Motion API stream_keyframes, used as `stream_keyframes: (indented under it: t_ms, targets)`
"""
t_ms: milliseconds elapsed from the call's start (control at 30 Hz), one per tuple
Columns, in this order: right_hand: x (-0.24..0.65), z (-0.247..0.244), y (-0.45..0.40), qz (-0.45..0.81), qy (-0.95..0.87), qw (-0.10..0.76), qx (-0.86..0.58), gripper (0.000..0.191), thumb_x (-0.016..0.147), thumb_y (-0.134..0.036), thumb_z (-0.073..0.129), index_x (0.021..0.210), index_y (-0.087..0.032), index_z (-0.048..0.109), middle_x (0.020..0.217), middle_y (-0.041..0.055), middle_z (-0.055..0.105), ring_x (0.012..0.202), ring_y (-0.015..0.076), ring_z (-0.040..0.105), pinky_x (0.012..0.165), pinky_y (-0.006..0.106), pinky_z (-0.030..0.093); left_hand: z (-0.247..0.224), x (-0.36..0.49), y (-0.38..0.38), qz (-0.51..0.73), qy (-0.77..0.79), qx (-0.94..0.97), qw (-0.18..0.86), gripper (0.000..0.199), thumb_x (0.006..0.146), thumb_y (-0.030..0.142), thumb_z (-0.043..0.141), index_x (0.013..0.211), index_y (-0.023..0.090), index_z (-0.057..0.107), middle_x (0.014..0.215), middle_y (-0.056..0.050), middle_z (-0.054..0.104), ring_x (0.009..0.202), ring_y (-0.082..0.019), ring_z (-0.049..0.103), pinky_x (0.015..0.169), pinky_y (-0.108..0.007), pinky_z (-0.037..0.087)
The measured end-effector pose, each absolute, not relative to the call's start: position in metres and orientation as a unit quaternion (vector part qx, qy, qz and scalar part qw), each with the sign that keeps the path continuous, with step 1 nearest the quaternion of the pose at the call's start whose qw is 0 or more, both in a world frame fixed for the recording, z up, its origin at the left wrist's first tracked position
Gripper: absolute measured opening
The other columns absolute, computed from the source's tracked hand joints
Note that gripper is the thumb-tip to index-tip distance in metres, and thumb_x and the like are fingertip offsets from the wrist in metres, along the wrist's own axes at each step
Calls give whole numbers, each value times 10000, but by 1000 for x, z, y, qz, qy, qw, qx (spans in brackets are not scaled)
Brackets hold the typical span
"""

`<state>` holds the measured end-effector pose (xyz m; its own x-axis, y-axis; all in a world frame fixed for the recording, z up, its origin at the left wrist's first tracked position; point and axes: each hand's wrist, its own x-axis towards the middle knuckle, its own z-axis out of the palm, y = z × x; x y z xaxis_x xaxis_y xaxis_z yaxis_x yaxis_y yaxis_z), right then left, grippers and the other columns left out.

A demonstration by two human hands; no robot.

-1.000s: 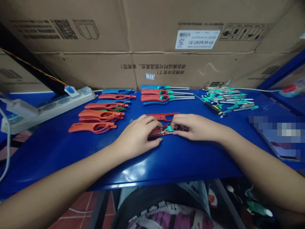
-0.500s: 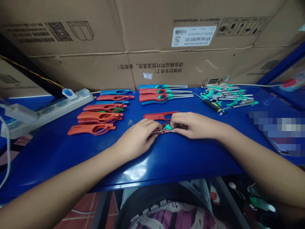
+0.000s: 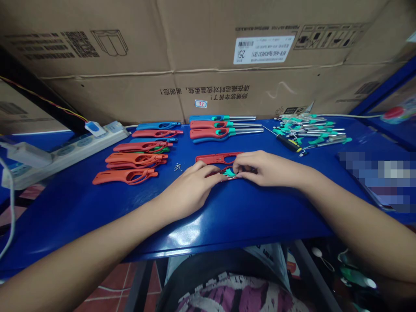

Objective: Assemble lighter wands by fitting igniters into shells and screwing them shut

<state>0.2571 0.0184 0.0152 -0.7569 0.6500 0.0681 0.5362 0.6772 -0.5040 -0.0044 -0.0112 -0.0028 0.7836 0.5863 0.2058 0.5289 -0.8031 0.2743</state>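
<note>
Half a second earlier, a thin metal part had shown beside the left hand [image 3: 193, 184]; by now its thumb had slid along toward the green piece [image 3: 229, 172] and covered that part, while the right hand [image 3: 260, 168] had hardly shifted. Most of the lower shell [image 3: 212, 173] was hidden beneath the fingers, its right end behind the right hand, and any wires inside were too small to follow. Both hands grasped this shell between thumb and fingers, though which inner part either one pressed could not be told. The green piece sat in the gap between the fingertips. The upper shell [image 3: 214, 159] lay just beyond both hands, its right end covered by the right one; screws [image 3: 177, 167] lay left of the left hand's knuckles
</note>
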Motion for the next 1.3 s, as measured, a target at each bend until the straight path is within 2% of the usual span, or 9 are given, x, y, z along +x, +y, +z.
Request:
stream_keyframes:
  t_ms: [367, 467, 633, 867, 1000, 1167, 1300]
  targets:
    - [263, 20, 21, 240, -901, 98, -349, 128, 899, -151, 595, 983, -176, 688, 914, 36, 692, 743, 136, 591, 651, 243, 435, -4, -5, -11, 140, 296, 941, 90, 433, 986, 62, 472, 1353, 233, 624, 1316, -101, 644, 1236, -265, 534, 1064, -471, 496]
    - [263, 19, 22, 248, -902, 99, -340, 138, 922, -185, 591, 1003, -180, 704, 941, 43, 700, 757, 139, 603, 668, 250, 443, -4, -4, -11, 137, 299, 940, 90, 431, 985, 64, 476, 1352, 234, 627, 1312, -103, 647, 1228, -267, 539, 1056, -476, 503]
    - [256, 14, 21, 214, -905, 105, -353, 174, 972, -283, 579, 932, -178, 711, 946, 57, 714, 807, 163, 624, 710, 276, 423, -5, -4, -11, 135, 295, 942, 88, 444, 987, 59, 471, 1368, 233, 617, 1326, -98, 637, 1238, -267, 522, 1065, -472, 493]
    - [248, 9, 19, 212, -891, 120, -382, 175, 942, -324, 630, 865, -181, 694, 863, 37, 688, 685, 133, 552, 617, 263, 353, -4, -4, -11, 131, 297, 941, 98, 448, 989, 58, 461, 1373, 237, 606, 1297, -97, 651, 1210, -265, 530, 1042, -474, 498]
    - [248, 8, 18, 224, -885, 138, -385, 164, 920, -322, 658, 849, -176, 682, 822, 27, 659, 675, 126, 533, 610, 257, 359, -2, -3, -12, 131, 299, 940, 103, 405, 993, 63, 453, 1329, 223, 612, 1288, -96, 656, 1185, -269, 538, 1026, -474, 500]
    - [247, 6, 19, 229, -877, 184, -380, 146, 881, -312, 707, 859, -169, 686, 807, 22, 641, 686, 128, 543, 630, 258, 390, -1, -3, -11, 156, 315, 926, 136, 291, 997, 99, 470, 1244, 188, 597, 1185, -97, 690, 1099, -256, 580, 988, -443, 519]
    - [249, 1, 24, 199, -869, 251, -379, 162, 948, -309, 616, 974, -176, 705, 924, 58, 674, 804, 164, 610, 716, 286, 453, -3, -5, -8, 181, 335, 911, 159, 304, 983, 132, 521, 1275, 201, 568, 1171, -97, 675, 1126, -255, 599, 986, -434, 529]
